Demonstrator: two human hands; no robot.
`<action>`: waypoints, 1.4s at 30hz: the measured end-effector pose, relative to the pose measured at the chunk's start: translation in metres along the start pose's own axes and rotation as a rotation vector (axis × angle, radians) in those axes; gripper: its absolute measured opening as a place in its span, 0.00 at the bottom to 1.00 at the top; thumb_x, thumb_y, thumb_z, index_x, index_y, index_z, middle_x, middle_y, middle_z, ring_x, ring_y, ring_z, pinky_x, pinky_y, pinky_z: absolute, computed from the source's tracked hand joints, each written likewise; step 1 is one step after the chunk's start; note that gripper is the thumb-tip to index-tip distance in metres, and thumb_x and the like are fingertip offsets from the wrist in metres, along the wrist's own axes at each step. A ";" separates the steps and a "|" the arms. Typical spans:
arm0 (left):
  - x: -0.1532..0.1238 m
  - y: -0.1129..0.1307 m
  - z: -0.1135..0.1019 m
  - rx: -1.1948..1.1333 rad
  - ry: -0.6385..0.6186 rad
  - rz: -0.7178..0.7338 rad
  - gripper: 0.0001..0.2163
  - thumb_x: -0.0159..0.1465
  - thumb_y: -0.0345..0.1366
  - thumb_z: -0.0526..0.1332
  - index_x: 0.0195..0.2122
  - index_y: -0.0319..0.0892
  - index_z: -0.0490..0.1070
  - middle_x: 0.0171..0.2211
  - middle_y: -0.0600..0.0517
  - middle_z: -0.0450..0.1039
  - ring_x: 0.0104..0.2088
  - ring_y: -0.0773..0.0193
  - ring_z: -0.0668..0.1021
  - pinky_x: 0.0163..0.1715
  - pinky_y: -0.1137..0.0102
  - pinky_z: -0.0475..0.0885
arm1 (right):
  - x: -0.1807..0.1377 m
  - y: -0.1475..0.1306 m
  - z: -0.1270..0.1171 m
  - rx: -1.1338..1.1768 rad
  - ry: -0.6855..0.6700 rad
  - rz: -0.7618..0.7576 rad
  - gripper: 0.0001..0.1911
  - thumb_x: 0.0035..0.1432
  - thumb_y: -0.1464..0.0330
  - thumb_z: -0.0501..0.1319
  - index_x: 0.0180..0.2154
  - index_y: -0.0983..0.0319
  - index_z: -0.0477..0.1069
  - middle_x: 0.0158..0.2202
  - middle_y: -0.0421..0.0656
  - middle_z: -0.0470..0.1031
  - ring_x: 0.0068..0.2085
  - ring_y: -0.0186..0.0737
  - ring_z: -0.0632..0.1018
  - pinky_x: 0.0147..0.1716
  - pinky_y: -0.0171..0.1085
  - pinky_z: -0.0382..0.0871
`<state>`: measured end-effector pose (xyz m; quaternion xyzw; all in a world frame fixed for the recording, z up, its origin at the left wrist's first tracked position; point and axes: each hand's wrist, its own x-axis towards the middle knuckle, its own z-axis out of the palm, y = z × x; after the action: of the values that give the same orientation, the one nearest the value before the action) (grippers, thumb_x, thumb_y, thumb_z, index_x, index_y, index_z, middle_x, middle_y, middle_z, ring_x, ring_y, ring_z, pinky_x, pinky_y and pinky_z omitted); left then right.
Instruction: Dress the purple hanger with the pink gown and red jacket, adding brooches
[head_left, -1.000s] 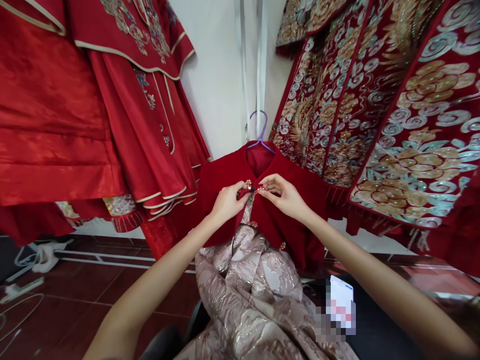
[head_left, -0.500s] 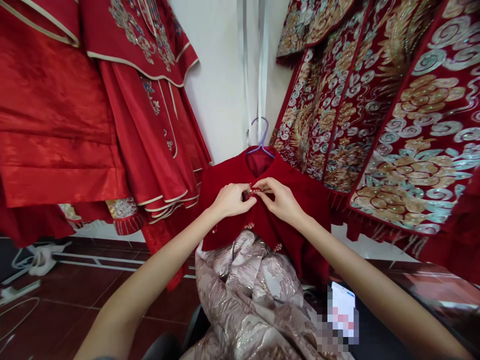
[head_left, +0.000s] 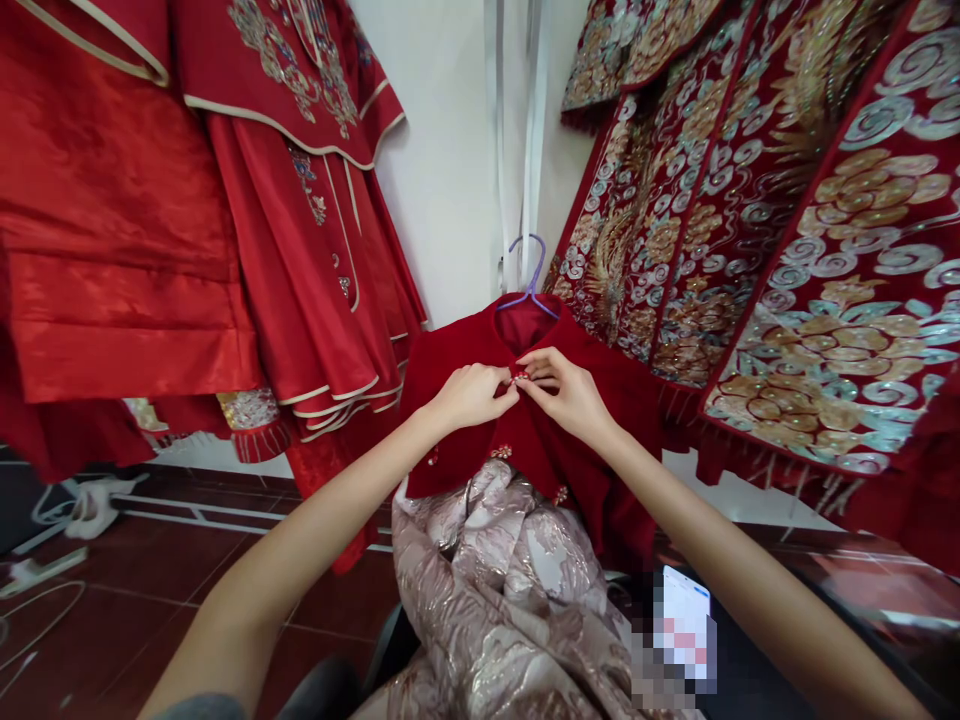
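A dark red velvet jacket (head_left: 450, 350) hangs in front of me on a purple hanger (head_left: 534, 270). At its front opening, just below the collar, my left hand (head_left: 474, 395) and my right hand (head_left: 564, 392) meet. Both pinch a small beaded button fastening (head_left: 519, 378) between thumb and fingers; whether its two sides are joined is hidden. Lower on the jacket sit more beaded fastenings, one at the centre (head_left: 501, 453) and one toward the right (head_left: 559, 495). A shiny pinkish-silver brocade cloth (head_left: 495, 600) lies bunched below the jacket.
Red garments (head_left: 120, 250) hang at the left, and richly embroidered panels (head_left: 825, 300) hang at the right. White straps (head_left: 517, 130) run down the wall above the hanger. A phone (head_left: 684, 620) lies at the lower right. Pale shoes (head_left: 97, 505) stand on the floor.
My fingers have come slightly closer together at the fastening, the left hand moving a little right. The whole view has shifted slightly. The jacket stays on its hanger.
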<state>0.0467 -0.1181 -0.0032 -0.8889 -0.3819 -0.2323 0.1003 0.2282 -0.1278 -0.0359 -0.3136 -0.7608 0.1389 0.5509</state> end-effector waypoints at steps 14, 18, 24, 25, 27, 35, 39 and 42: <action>0.027 -0.006 -0.004 0.072 -0.097 0.081 0.11 0.60 0.34 0.56 0.26 0.41 0.77 0.23 0.48 0.76 0.23 0.64 0.73 0.26 0.70 0.58 | 0.018 0.023 0.002 0.076 0.007 0.061 0.20 0.49 0.66 0.66 0.44 0.59 0.63 0.34 0.40 0.71 0.36 0.38 0.77 0.37 0.39 0.75; 0.029 -0.005 -0.003 0.096 -0.106 0.128 0.11 0.59 0.30 0.56 0.25 0.40 0.77 0.23 0.47 0.76 0.23 0.63 0.73 0.27 0.69 0.59 | 0.021 0.025 -0.001 0.087 -0.031 0.041 0.18 0.46 0.67 0.66 0.39 0.58 0.62 0.34 0.39 0.70 0.36 0.36 0.76 0.38 0.38 0.74; 0.023 -0.008 0.005 0.115 -0.068 0.158 0.11 0.61 0.32 0.57 0.26 0.40 0.77 0.26 0.45 0.78 0.26 0.61 0.77 0.28 0.70 0.62 | 0.022 0.033 0.000 0.194 -0.080 0.032 0.19 0.43 0.71 0.67 0.36 0.59 0.61 0.33 0.37 0.69 0.34 0.34 0.74 0.36 0.36 0.71; 0.020 -0.009 0.009 0.059 -0.027 0.149 0.10 0.62 0.33 0.57 0.27 0.40 0.78 0.27 0.46 0.79 0.27 0.61 0.77 0.29 0.71 0.63 | 0.022 0.035 0.002 0.232 -0.068 0.035 0.19 0.43 0.70 0.67 0.36 0.58 0.61 0.33 0.37 0.69 0.34 0.33 0.74 0.36 0.35 0.71; 0.015 -0.011 0.017 -0.099 0.087 0.093 0.08 0.62 0.35 0.59 0.30 0.41 0.78 0.30 0.48 0.80 0.30 0.63 0.78 0.31 0.73 0.65 | 0.022 0.040 0.006 0.309 -0.030 0.046 0.18 0.45 0.68 0.67 0.36 0.58 0.61 0.33 0.37 0.68 0.35 0.33 0.74 0.36 0.35 0.70; 0.012 -0.012 0.029 -0.474 0.201 -0.112 0.08 0.58 0.39 0.64 0.33 0.40 0.77 0.30 0.50 0.80 0.30 0.64 0.80 0.34 0.72 0.72 | 0.022 0.050 0.010 0.402 0.043 0.130 0.23 0.44 0.63 0.71 0.38 0.57 0.63 0.33 0.38 0.68 0.35 0.34 0.74 0.37 0.36 0.71; 0.014 -0.015 0.021 -0.555 0.142 -0.111 0.10 0.57 0.42 0.65 0.32 0.39 0.77 0.30 0.48 0.80 0.31 0.62 0.81 0.35 0.71 0.73 | 0.022 0.048 0.005 0.433 -0.012 0.151 0.23 0.45 0.63 0.71 0.40 0.57 0.64 0.33 0.38 0.70 0.36 0.35 0.75 0.39 0.37 0.71; 0.015 -0.016 0.019 -0.554 0.130 -0.115 0.10 0.57 0.42 0.65 0.32 0.39 0.77 0.29 0.49 0.80 0.31 0.62 0.80 0.34 0.72 0.73 | 0.022 0.046 0.004 0.435 -0.038 0.155 0.23 0.44 0.63 0.72 0.40 0.57 0.64 0.33 0.38 0.70 0.36 0.35 0.74 0.39 0.37 0.71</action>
<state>0.0504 -0.0907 -0.0124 -0.8424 -0.3466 -0.3897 -0.1354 0.2353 -0.0785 -0.0464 -0.2425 -0.6967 0.3476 0.5788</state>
